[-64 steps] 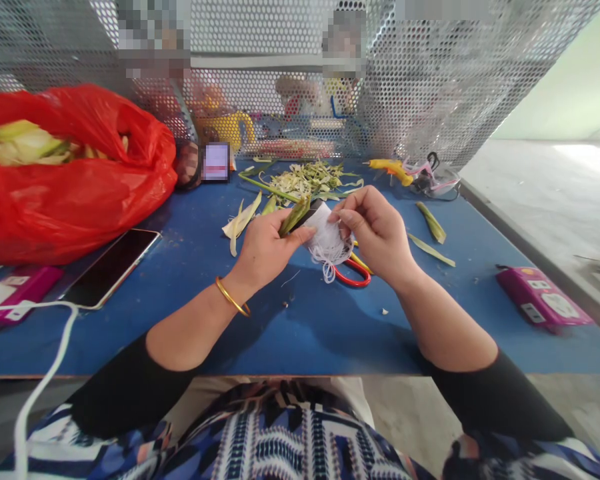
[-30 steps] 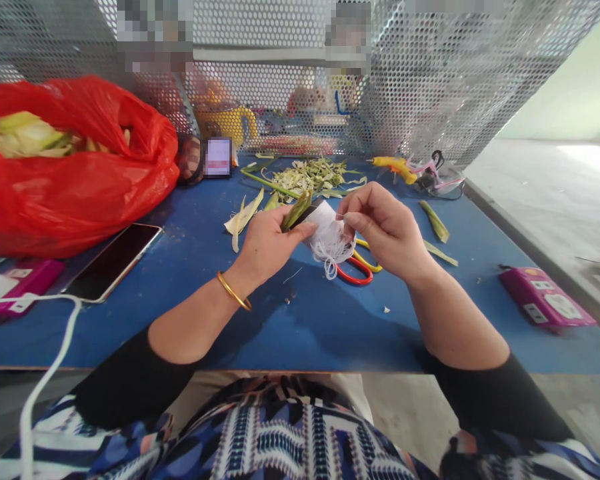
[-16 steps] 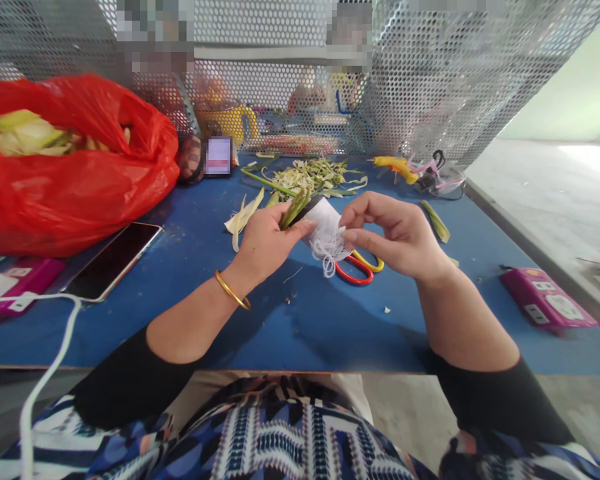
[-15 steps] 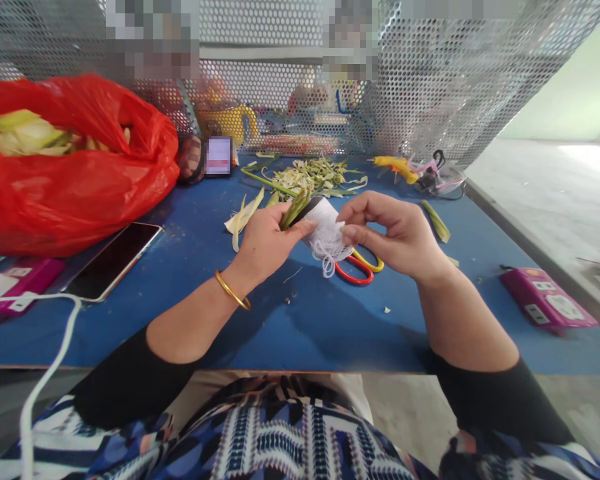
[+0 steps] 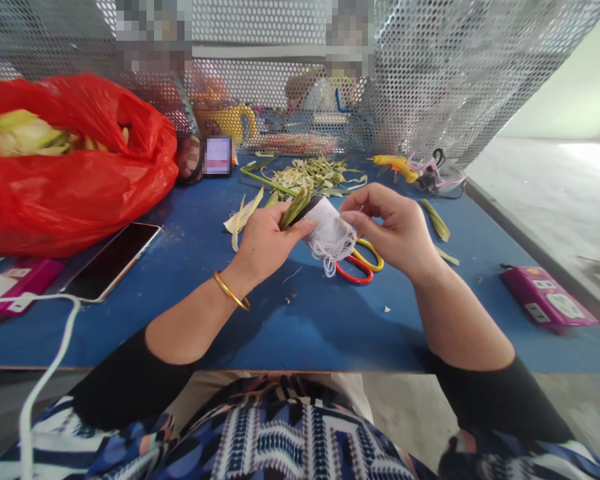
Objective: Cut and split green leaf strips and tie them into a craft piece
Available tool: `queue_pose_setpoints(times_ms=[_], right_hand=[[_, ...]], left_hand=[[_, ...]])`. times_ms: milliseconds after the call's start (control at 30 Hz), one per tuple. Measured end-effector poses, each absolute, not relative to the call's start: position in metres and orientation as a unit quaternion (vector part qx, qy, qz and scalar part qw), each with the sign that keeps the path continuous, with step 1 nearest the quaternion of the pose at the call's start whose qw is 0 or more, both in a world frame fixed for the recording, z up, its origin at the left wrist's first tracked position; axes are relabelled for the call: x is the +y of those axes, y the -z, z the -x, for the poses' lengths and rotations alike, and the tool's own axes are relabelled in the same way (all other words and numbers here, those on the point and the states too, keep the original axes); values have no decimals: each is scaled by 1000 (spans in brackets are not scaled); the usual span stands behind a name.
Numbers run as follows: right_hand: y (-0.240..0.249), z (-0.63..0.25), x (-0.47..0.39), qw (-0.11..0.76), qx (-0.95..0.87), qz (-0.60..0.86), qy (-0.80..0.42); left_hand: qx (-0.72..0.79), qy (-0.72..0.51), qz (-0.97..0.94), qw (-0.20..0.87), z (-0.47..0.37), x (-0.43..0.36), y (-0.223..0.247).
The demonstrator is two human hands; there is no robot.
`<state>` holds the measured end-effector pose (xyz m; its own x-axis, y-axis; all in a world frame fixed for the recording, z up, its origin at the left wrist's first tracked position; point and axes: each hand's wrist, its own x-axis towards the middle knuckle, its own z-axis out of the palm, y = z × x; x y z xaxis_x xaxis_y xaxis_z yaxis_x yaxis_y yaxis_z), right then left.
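Note:
My left hand point(image 5: 267, 247) is closed around a folded green husk piece point(image 5: 295, 210) and a spool of white thread point(image 5: 326, 223), its thumb pressed on the spool. Loose loops of thread hang from the spool's lower end. A dark strip shows between husk and spool. My right hand point(image 5: 387, 227) has thumb and forefinger pinched together close to the spool's right side; what lies between the fingertips is too small to make out. Under the hands, scissors point(image 5: 356, 270) with red and yellow handles lie on the blue table point(image 5: 300, 333), their blades hidden.
A red plastic bag point(image 5: 90, 193) of husks stands at left, beside a phone point(image 5: 113, 260) and a white cable point(image 5: 65, 333). Husk scraps point(image 5: 310, 175) lie behind the hands. A yellow glue gun point(image 5: 397, 167) and a purple box point(image 5: 547, 297) are at right. Perforated metal mesh point(image 5: 265, 33) rises behind.
My right hand's fingertips have shifted slightly up, uncovering more of the spool's right end. The left hand keeps its grip on the husk and spool.

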<state>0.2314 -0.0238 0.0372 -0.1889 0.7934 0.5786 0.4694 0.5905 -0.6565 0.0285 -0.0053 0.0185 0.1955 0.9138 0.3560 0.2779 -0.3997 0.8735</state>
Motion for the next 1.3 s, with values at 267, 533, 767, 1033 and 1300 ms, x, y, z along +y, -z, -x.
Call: queue_pose_setpoints(times_ms=[267, 533, 767, 1033, 1300], right_hand=[[-30, -232, -14, 547, -628, 496, -246], [-30, -229, -16, 550, -634, 480, -255], [-23, -215, -18, 561, -628, 469, -266], [-28, -216, -19, 594, -600, 450, -291], [-38, -220, -25, 607, -614, 405, -300]], left_hand=[[441, -443, -719, 302, -27, -7, -21], [451, -424, -730, 290, -29, -10, -24], [452, -381, -760, 271, -38, -15, -21], [450, -384, -754, 285, -37, -12, -17], [451, -414, -715, 337, -35, -9, -14]])
